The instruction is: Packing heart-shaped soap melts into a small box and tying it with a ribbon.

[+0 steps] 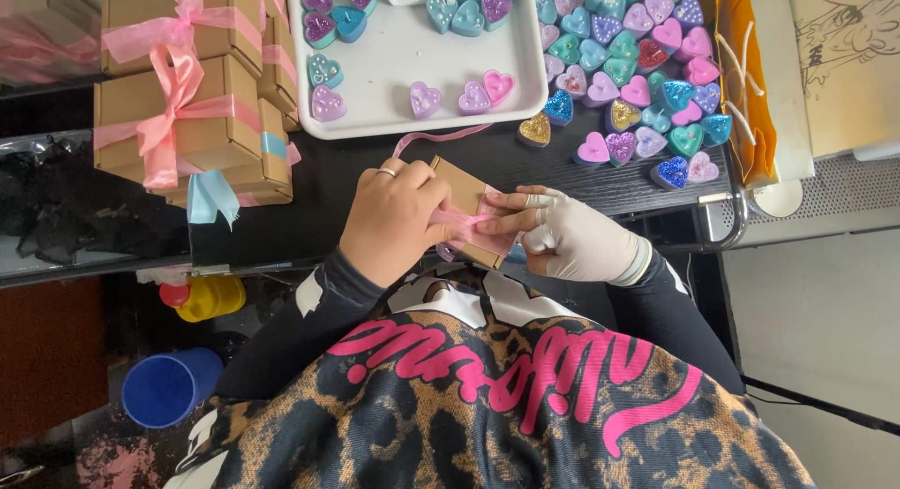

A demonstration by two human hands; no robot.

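A small brown cardboard box (466,191) rests at the near edge of the black table (328,180), with a pink ribbon (441,137) running over it. My left hand (394,217), bare with a ring, pinches the ribbon on top of the box. My right hand (577,236), in a white glove with open fingertips, grips the same ribbon from the right side. Both hands meet over the box's near corner, which they partly hide.
A white tray (403,62) of heart-shaped candles sits behind the box. Several loose glittery heart candles (637,86) lie right of it. Stacked ribboned brown boxes (187,95) stand at the left. A blue cup (169,386) and a yellow object (211,297) sit below the table.
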